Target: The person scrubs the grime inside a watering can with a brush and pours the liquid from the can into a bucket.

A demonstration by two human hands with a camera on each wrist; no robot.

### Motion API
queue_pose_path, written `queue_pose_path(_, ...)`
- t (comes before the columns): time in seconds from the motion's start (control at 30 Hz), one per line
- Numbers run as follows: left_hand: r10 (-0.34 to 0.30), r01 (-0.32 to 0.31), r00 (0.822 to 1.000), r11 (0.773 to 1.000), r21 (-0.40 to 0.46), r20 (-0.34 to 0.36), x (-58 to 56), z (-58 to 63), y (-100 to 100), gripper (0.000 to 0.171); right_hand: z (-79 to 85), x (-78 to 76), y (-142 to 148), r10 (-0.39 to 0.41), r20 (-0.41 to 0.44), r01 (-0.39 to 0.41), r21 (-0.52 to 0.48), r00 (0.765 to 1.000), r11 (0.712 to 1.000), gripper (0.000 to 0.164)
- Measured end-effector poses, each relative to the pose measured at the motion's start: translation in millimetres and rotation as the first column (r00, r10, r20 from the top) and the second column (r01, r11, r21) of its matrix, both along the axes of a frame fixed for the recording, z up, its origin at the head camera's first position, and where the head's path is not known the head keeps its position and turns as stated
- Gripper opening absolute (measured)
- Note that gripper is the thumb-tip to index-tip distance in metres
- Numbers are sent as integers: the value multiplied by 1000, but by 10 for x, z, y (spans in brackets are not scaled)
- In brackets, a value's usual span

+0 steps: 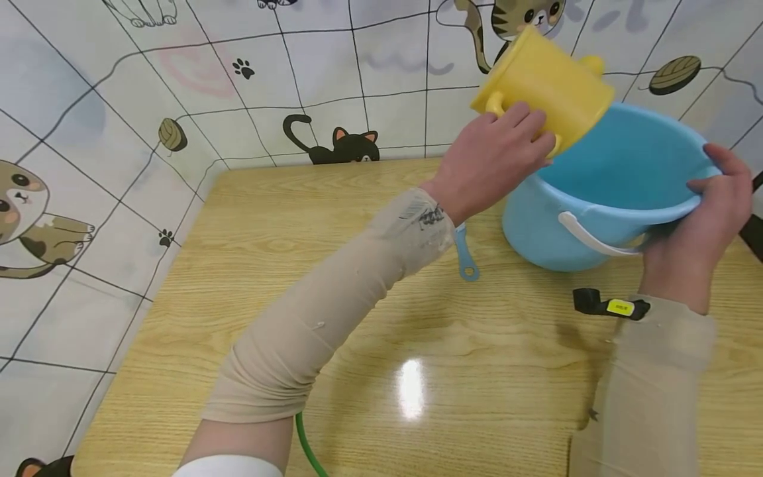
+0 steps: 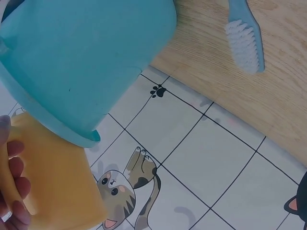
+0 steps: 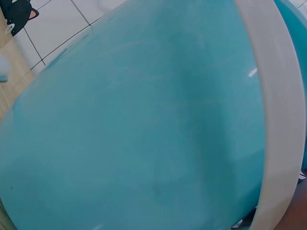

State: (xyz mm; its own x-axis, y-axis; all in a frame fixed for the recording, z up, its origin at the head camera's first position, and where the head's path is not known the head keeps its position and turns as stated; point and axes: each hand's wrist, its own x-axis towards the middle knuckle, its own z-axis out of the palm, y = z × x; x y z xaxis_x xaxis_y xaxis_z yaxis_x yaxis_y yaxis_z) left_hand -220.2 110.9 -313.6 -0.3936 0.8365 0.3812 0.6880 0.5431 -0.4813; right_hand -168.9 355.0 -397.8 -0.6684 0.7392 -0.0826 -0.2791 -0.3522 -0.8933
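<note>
A light-blue bucket (image 1: 542, 225) stands at the back right of the table, with its white carrying handle (image 1: 587, 235) hanging down in front. My right hand (image 1: 703, 218) grips the bucket's right rim. In the right wrist view, the bucket wall (image 3: 120, 120) fills most of the picture. My left hand (image 1: 497, 152) holds a yellow plastic cup (image 1: 554, 86) by its side handle. The cup is tilted, with its lower right end over the bucket's left rim. In the left wrist view, fingers curl round the handle of the cup (image 2: 57, 177). What the cup contains is hidden.
A blue brush with white bristles (image 2: 247, 45) lies on the wooden table (image 1: 286, 265), partly covered by my left wrist in the head view. Cat-patterned tile walls (image 1: 393, 73) border the table. A green cord (image 1: 305, 437) shows beneath my left forearm.
</note>
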Motion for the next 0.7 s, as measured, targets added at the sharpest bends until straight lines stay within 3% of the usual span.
queue_pose_path(0.27, 13, -14, 1000, 998, 55, 27, 2, -16, -19, 36, 22, 1, -27, -10, -8, 10, 16, 1000, 1000, 48)
queue_pose_path(0.7, 72, -75, 992, 997, 32, 105, 56, 16, -27, 40, 36, 31, -44, -8, 11, 7, 42, 1000, 999, 48)
